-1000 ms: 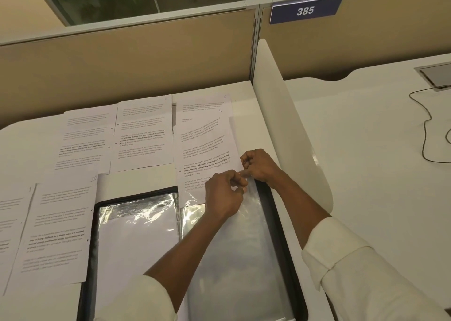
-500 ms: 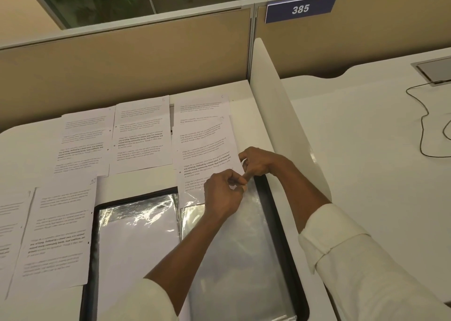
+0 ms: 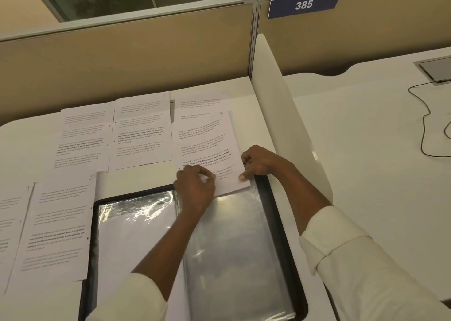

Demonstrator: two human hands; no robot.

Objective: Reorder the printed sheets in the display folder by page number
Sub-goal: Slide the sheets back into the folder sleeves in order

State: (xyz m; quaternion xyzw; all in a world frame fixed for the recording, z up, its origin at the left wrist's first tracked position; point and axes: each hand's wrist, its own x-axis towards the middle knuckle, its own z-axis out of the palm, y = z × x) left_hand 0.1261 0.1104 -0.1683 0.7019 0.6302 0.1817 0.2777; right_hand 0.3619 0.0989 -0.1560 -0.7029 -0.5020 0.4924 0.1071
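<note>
left hand [image 3: 195, 189]: fingers curled, pinching printed sheet [image 3: 205, 145] at its lower edge
right hand [image 3: 261, 162]: curled, pinching sheet's lower right corner
sheet place: lower edge over top of display folder [image 3: 275, 213], at right pocket [image 3: 234, 247]
sheet axis: long axis runs away from folder, text upright
hidden: lower left corner under left hand; can't tell if the edge is inside the pocket; folder's near edge cut off
loose sheets [image 3: 141, 137]: beyond and left of folder
</note>
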